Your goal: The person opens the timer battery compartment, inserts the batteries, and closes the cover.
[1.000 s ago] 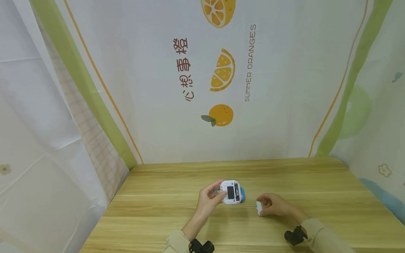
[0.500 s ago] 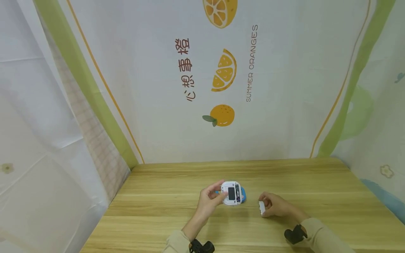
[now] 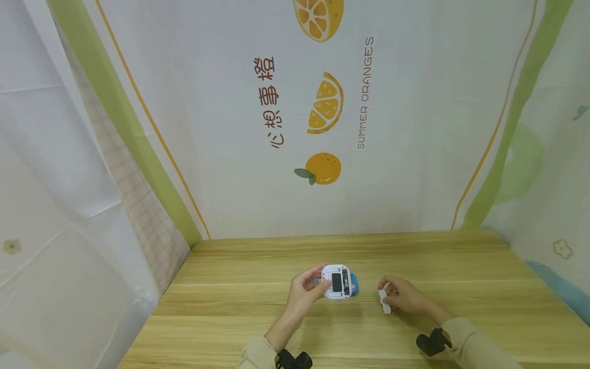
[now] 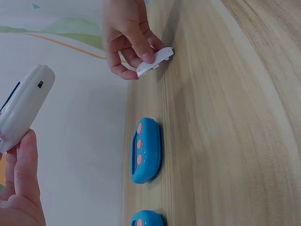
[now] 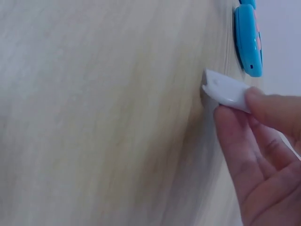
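My left hand (image 3: pixel 303 293) grips a white digital timer (image 3: pixel 337 283) by its left side, above the table. Its back is turned towards me, with a dark rectangle in the middle and an uncovered slot along the right side. Apart from it, to the right, my right hand (image 3: pixel 402 296) pinches a small white battery cover (image 3: pixel 384 303) between thumb and fingers. Seen from the right wrist, the battery cover (image 5: pixel 225 89) hangs tilted close over the wood. Tabs show along one edge of the battery cover (image 4: pixel 157 61) in the left wrist view.
Two blue timers with pink buttons lie on the table, one (image 4: pixel 146 153) nearer my right hand and another (image 4: pixel 148 219) partly cut off. From the head they are mostly hidden behind the white timer. A printed curtain (image 3: pixel 230 195) hangs behind the wooden table (image 3: pixel 221 297).
My right hand has shifted slightly to the right and turned the battery cover, so it leans differently. The left hand and white timer have hardly moved.
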